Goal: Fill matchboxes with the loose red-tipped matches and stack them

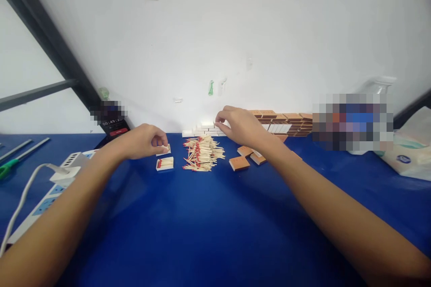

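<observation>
My left hand (150,142) is closed, its fingertips bent down over a small white matchbox tray (163,151) that they partly cover. What the fingers hold, if anything, is hidden. In front of it lies another tray (164,164) with red-tipped matches in it. A loose heap of matches (203,154) is spread between my two hands. Behind the heap, my right hand (235,124) pinches the right end of a white tray (206,124) on top of a low stack of white trays (198,132) against the wall.
Several orange-brown matchbox sleeves (239,163) lie below my right wrist. A row of stacked matchboxes (292,124) lines the wall behind it. At left are a power strip (45,206) with a white cable and a phone (116,126); at right, a tissue pack (411,154).
</observation>
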The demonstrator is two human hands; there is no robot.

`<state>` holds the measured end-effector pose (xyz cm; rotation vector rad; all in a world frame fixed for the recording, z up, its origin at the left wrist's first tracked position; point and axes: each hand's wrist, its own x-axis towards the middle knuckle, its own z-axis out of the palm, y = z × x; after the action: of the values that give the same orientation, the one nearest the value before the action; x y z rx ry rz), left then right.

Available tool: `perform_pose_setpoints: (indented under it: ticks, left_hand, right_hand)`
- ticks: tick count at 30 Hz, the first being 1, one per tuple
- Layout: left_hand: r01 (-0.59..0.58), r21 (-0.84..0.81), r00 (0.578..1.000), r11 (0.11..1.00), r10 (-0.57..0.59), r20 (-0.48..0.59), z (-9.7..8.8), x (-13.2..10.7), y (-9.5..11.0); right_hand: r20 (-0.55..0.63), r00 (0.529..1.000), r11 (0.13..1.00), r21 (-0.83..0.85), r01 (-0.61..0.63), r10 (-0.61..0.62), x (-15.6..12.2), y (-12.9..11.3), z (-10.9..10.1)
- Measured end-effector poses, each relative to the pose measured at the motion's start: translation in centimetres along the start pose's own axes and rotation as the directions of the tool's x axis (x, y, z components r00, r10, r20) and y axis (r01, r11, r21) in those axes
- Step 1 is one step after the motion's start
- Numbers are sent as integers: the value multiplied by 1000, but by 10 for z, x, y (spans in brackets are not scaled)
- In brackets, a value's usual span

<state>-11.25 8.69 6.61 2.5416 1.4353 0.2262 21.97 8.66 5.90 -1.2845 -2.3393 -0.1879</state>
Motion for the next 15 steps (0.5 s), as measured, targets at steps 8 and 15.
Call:
perform_pose_setpoints:
  ticks: [8, 15]
  left_hand:
    - [91, -19, 991, 996, -92, -101, 21, -15, -22]
    - [73, 7, 991, 997, -71, -116, 32, -18, -34]
  right_hand:
    - [90, 996, 916, 400, -23, -15, -17, -33, -11]
    - [173, 944, 947, 206, 245, -282, -3, -113, 55]
